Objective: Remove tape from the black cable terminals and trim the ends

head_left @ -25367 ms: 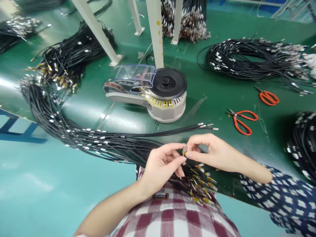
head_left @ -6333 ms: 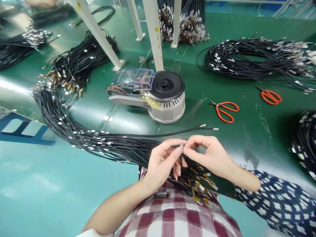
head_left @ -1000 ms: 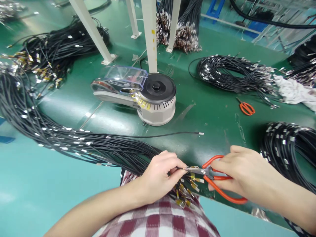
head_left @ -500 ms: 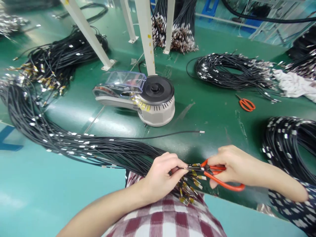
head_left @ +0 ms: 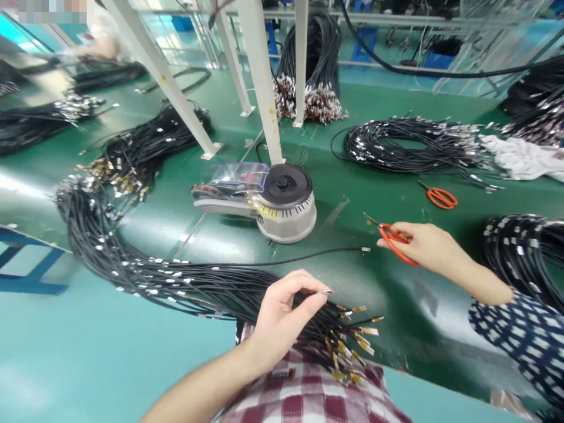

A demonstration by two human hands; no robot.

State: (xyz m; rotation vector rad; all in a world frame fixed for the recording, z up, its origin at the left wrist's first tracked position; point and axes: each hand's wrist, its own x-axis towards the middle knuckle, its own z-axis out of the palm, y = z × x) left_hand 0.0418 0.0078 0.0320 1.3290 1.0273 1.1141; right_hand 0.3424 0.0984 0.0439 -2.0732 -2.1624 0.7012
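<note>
**In the left hand (head_left: 288,311), a small connector (head_left: 326,292); in the right hand (head_left: 425,244), orange-handled scissors (head_left: 391,239)**

Pinches the small connector between left thumb and forefinger, near the front edge of a green table (head_left: 238,247); visible only as a glint, with its long axis roughly sideways. Grips the orange-handled scissors in curled right fingers, beyond and to the right of the connector, well apart from it; blades aimed away and leftward. Cannot tell whether resting on the tabletop. Nearer to the connector by far: the left hand.

Under and beside the left hand, a bundle of black cables (head_left: 211,282) from the left, with yellow-taped ends (head_left: 365,343) fanned to the right, just past a checked garment (head_left: 317,405). Just left of the right hand, the pale tip (head_left: 365,249) of a lone cable (head_left: 324,253).

Farther out, a round tape dispenser (head_left: 288,223) beyond the left hand; beyond the right hand, a second pair of scissors (head_left: 442,198), then a flat cable loop (head_left: 383,155) beside a white cloth (head_left: 520,158). At far right, a standing coil (head_left: 524,258).
</note>
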